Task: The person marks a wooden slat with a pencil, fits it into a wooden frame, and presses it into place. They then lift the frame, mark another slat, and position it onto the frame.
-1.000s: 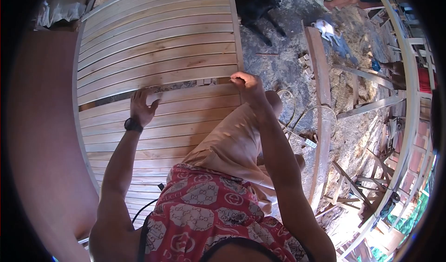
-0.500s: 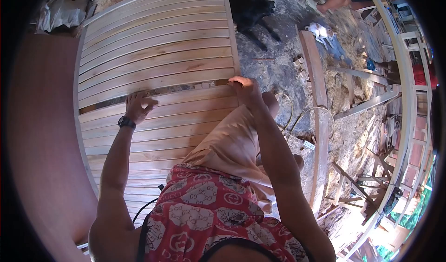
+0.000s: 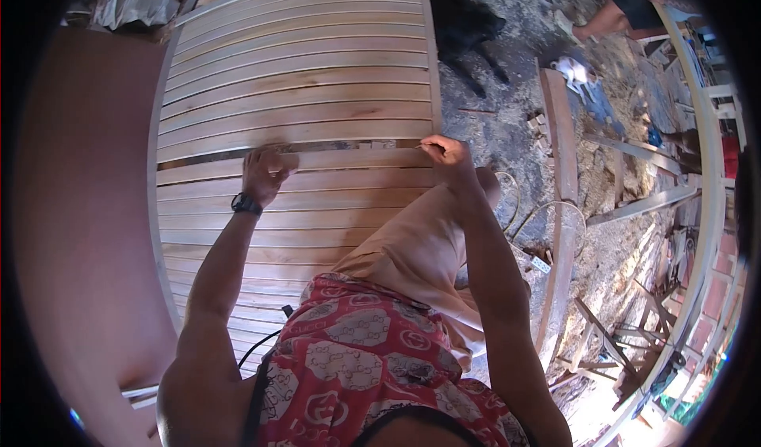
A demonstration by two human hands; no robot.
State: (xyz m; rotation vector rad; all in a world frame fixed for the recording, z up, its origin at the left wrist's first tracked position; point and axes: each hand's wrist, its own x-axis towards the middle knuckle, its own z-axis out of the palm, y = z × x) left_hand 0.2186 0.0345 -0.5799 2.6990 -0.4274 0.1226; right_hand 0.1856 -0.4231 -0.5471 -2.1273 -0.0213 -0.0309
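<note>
A pale wooden slatted panel lies in front of me, with a dark gap across its middle. Along the near side of this gap runs a wooden slat. My left hand, with a black watch on its wrist, is closed over that slat toward its left part, its fingertips hidden at the gap. At the slat's right end, by the panel's side rail, my right hand pinches with thumb and forefinger. Whether it also holds something small there is too fine to tell.
A wide brown board stands at the left. On the ground to the right are a black dog, a small white animal, a long timber beam, a cable and a power strip. Another person's leg shows top right.
The view has shifted, so the panel sits farther right in it. My left hand's fingers have curled in more. My right hand stays at the slat's right end.
</note>
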